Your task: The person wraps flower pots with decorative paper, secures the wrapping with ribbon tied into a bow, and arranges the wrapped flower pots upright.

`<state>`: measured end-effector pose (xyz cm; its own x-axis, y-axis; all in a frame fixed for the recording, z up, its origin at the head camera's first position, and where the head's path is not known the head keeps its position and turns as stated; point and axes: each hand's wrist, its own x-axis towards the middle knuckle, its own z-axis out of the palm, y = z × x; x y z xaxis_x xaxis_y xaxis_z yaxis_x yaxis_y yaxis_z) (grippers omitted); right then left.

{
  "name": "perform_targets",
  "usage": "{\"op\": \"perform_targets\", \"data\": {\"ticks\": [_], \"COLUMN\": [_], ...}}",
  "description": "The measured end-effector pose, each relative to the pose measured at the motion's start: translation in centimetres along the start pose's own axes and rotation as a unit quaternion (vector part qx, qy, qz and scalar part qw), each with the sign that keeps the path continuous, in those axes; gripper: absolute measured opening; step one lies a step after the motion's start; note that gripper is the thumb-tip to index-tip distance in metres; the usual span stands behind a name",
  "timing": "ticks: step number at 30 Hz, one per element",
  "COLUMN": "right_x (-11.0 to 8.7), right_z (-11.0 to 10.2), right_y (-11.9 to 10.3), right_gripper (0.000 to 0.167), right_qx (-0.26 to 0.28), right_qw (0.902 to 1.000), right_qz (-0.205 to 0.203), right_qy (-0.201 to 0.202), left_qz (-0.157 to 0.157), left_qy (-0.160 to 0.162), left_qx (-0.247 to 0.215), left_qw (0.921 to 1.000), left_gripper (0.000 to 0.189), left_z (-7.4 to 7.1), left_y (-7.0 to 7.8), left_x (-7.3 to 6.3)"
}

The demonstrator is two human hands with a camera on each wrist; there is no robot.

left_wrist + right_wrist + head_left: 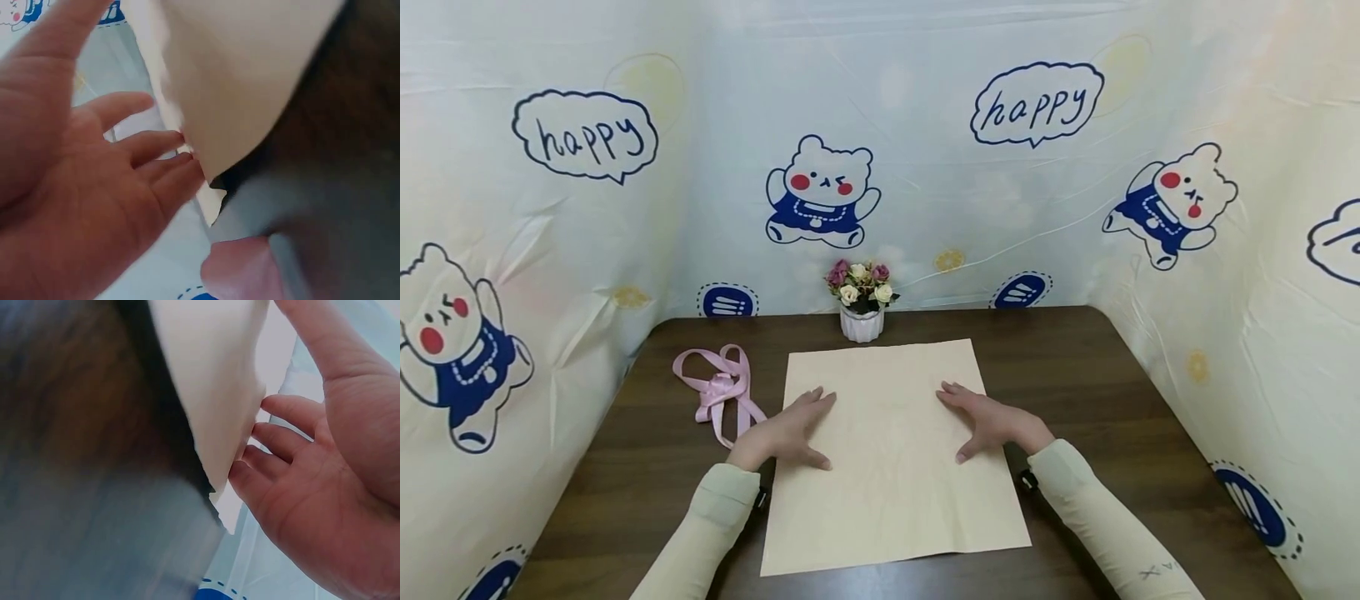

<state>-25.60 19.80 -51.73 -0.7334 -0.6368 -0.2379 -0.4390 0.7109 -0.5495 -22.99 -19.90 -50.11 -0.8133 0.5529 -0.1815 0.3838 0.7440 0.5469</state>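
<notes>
In front of the flowerpot (862, 325) lay the cream paper (891, 475); the left hand (790, 429) and right hand (992, 421), fingers extended and gripping nothing, touched its 2 sides. Steadying seemed the current step; the next move likely called for light, even pressure.

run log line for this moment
left hand: touches beige paper, left side; right hand: touches paper, right side; pink ribbon: left of paper
</notes>
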Motion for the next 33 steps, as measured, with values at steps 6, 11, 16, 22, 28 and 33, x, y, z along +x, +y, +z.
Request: {"op": "perform_targets", "data": {"ticks": [6,11,16,22,28,33], "right_x": [-0.1,-0.2,-0.2,-0.3,-0.2,-0.1], "right_z": [-0.2,-0.3,-0.3,-0.4,-0.5,-0.4], "right_y": [-0.1,-0.3,-0.2,-0.1,0.0,0.1], "right_gripper": [0.110,0.109,0.109,0.109,0.110,0.111], "right_qx": [0.008,0.009,0.013,0.020,0.022,0.019], "right_qw": [1.0000,1.0000,0.9999,0.9998,0.9997,0.9998], "right_qz": [0.006,0.004,0.005,0.004,0.004,0.004], "right_qy": [0.003,0.003,0.000,0.000,0.000,0.001], "left_qz": [-0.023,-0.025,-0.018,-0.022,-0.014,-0.006], "left_qy": [-0.004,-0.008,-0.009,-0.009,-0.003,0.008], "left_qx": [-0.008,-0.012,-0.006,-0.012,-0.013,-0.004], "left_qw": [0.9997,0.9996,0.9998,0.9997,0.9998,0.9999], "left_gripper": [0.113,0.113,0.113,0.114,0.113,0.112], "left_z": [0.0,-0.1,0.0,0.0,0.0,0.2], "left_y": [0.0,-0.4,-1.0,-1.2,-1.3,-1.5], "left_x": [0.1,0.2,0.6,0.8,0.7,0.7]}}
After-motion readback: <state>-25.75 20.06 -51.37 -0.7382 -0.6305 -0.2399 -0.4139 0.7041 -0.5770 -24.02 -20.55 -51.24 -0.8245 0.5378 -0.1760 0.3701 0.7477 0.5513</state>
